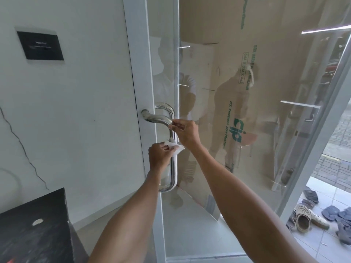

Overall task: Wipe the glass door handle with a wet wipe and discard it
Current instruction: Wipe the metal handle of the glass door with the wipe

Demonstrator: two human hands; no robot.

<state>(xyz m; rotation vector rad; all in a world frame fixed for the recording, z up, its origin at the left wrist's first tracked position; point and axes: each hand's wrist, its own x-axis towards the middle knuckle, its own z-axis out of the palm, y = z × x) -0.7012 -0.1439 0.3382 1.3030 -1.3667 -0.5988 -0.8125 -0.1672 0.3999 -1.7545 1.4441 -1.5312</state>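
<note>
A polished steel D-shaped pull handle (173,168) runs vertically along the edge of the glass door (247,130). A curved steel lever handle (157,118) sticks out from the white frame beside it. My left hand (158,156) presses a crumpled white wet wipe (175,147) against the middle of the pull handle. My right hand (185,130) pinches the tip of the lever handle just above the wipe. The wipe is partly hidden by my left fingers.
A white wall with a dark plaque (40,45) and a jagged crack (24,149) lies to the left. A black speckled counter corner (34,230) sits at bottom left. Cardboard sheets (237,82) stand behind the glass. Several sandals (322,215) lie on the floor at right.
</note>
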